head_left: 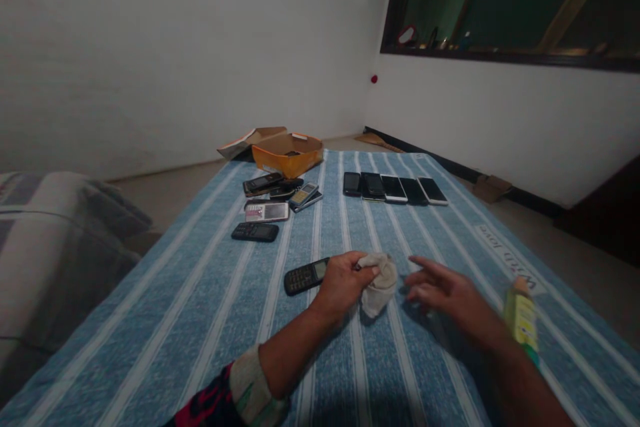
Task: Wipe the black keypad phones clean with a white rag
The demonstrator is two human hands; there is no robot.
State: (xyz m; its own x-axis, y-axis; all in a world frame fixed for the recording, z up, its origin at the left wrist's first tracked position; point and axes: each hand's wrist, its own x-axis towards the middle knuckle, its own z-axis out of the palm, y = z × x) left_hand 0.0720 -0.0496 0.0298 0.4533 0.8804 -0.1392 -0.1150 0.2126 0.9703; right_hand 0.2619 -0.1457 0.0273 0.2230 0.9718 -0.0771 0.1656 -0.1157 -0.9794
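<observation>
My left hand [344, 283] pinches a crumpled whitish cloth [381, 283] between thumb and fingers, low over the striped blue cloth cover [225, 313]. Just left of that hand is a black keypad phone [303, 277], its right end partly hidden by the fingers. To the right of the cloth, my right hand [440, 288] is held apart from it, fingers spread and holding nothing. A yellow-green bottle [521, 317] lies beyond the right wrist, partly covered by the forearm.
Several keypad phones [267, 211] are grouped at the left, one black phone [255, 232] nearest. Behind them stands an open orange box [289, 159]. Several dark-screened phones [395, 189] form a row at the far right-centre. Grey fabric [65, 247] bulges at the left.
</observation>
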